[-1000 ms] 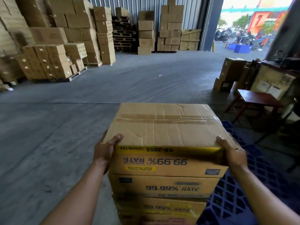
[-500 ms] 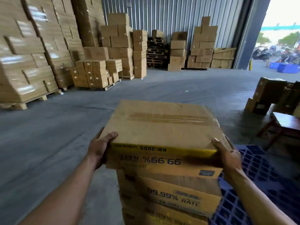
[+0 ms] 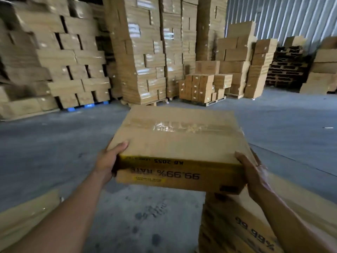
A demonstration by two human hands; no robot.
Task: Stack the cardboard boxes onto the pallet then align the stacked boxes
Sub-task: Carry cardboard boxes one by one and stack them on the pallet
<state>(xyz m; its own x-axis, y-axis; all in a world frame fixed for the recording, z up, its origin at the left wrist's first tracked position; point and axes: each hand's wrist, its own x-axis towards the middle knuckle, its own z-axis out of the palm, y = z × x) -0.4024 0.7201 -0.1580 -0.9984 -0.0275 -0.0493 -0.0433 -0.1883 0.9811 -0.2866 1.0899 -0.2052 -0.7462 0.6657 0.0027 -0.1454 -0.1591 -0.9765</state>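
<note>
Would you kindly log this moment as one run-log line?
left hand: grips cardboard box at left edge | right hand: grips right edge | box: held up, print upside down | stack of boxes: lower right

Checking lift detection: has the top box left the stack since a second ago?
Yes. The top box is raised and shifted left of the stack, mostly over floor.
</note>
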